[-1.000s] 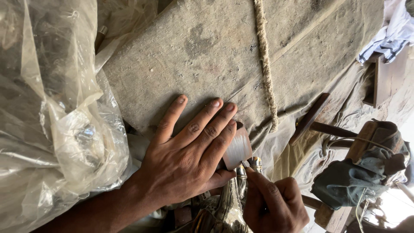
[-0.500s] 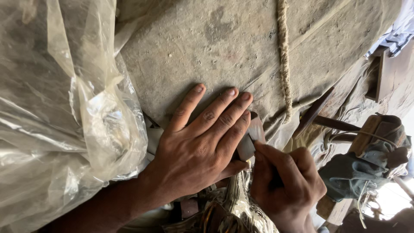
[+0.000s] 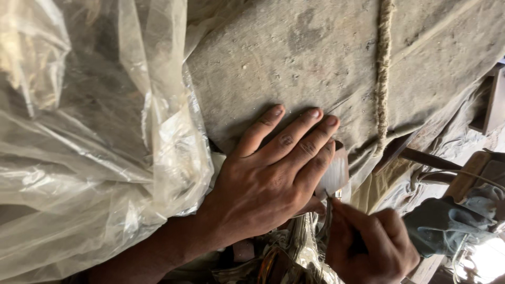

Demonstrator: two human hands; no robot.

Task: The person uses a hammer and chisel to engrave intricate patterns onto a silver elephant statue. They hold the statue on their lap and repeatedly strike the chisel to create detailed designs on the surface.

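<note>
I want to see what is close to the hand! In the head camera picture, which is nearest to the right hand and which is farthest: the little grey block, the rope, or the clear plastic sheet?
From the right hand:
1. The little grey block, just above it, under the left hand's fingers.
2. The rope, higher up, running across the grey cloth.
3. The clear plastic sheet, far across on the other side of the picture.

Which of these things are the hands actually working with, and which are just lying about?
In use:
left hand, flat on the grey cloth-covered surface
small flat piece under its fingers
right hand, pinching a thin tool

Lying about:
clear plastic sheeting
rope
grey-blue glove
</note>
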